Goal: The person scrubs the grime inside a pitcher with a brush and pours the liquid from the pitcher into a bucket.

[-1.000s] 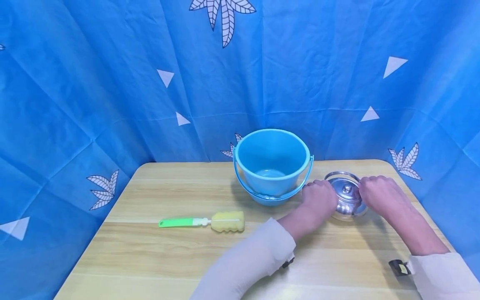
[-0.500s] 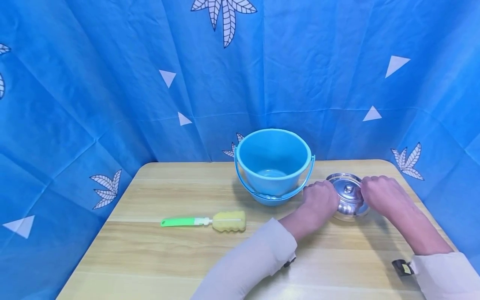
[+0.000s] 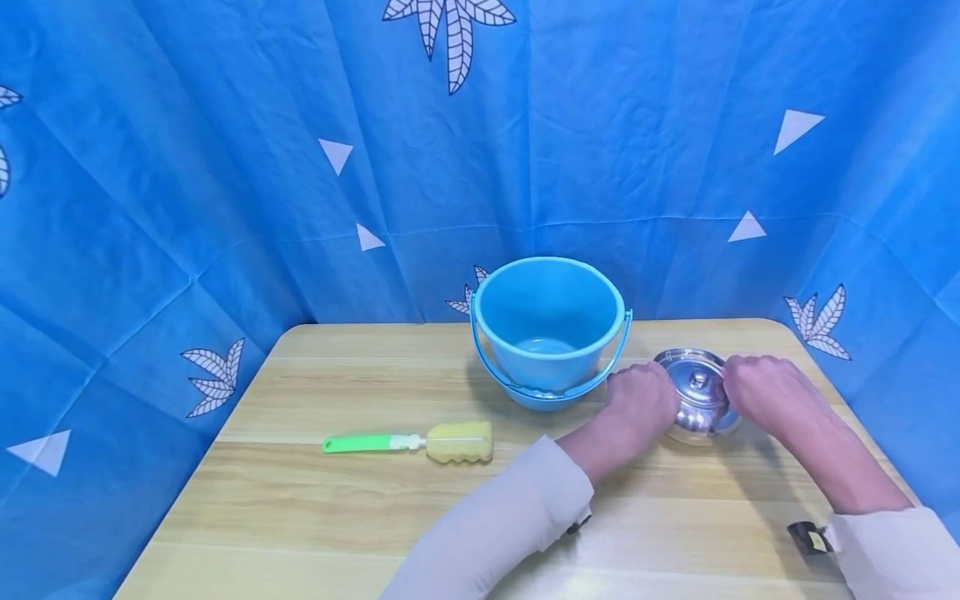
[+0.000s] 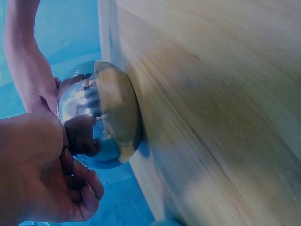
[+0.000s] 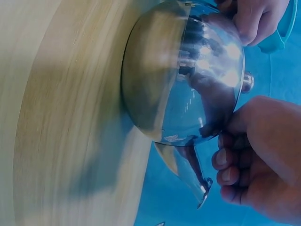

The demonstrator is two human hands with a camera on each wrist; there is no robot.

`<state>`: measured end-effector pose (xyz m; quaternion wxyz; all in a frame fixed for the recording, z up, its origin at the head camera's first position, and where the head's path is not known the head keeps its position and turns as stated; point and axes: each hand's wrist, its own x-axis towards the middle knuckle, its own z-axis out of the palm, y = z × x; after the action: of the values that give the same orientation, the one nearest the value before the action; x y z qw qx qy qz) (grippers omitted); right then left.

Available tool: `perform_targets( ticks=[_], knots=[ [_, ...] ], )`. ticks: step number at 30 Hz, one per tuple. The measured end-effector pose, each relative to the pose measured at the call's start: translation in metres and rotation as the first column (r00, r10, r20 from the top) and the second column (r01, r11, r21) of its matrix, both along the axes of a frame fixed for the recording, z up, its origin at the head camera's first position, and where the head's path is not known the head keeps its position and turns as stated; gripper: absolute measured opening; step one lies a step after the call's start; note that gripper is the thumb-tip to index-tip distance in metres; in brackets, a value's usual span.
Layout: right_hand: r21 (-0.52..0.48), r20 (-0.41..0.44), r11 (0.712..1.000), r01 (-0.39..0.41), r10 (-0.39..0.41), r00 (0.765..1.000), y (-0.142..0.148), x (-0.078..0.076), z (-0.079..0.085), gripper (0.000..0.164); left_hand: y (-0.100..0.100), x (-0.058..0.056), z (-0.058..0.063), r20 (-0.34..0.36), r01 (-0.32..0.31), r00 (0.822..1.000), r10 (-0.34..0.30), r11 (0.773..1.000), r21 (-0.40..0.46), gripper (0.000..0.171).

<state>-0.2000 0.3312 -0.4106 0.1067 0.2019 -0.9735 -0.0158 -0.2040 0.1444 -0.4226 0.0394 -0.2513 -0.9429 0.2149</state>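
A shiny steel teapot (image 3: 701, 421) stands on the right part of the table, with its lid knob (image 5: 248, 82) on top. My left hand (image 3: 639, 400) grips it at the left side of its upper rim. On the opposite side my right hand (image 3: 761, 387) holds it too, fingers curled close to the rim. The right wrist view shows the spout (image 5: 186, 172) beside the right hand's fingers. Behind the lid runs a thin curved metal band (image 3: 690, 353), low against the pot. Exactly where the fingertips grip is hidden.
A blue bucket (image 3: 517, 362) with its bail hanging down in front stands just left of the teapot. Further left lies a sponge brush (image 3: 459, 442) with a green handle. Blue cloth (image 3: 600, 150) hangs behind the wooden table (image 3: 315, 517) and along its sides.
The curved metal band behind the lid has sunk lower toward the pot. Both hands keep their hold at its sides, and the bucket and brush stay put.
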Motion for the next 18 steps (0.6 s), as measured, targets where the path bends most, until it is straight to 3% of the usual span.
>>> perform_targets(
  ticks=[7, 18],
  knots=[
    [0.015, 0.003, 1.0, -0.008, 0.008, 1.0, -0.003, 0.005, 0.0, 0.015, -0.006, 0.005, 0.001, -0.018, 0.03, 0.999, -0.031, 0.999, -0.021, 0.032],
    [0.057, -0.107, 0.997, -0.051, 0.057, 0.993, -0.006, 0.013, -0.003, 0.02, -0.013, 0.012, 0.001, -0.008, 0.044, 0.999, -0.044, 0.999, 0.002, 0.03]
  ],
)
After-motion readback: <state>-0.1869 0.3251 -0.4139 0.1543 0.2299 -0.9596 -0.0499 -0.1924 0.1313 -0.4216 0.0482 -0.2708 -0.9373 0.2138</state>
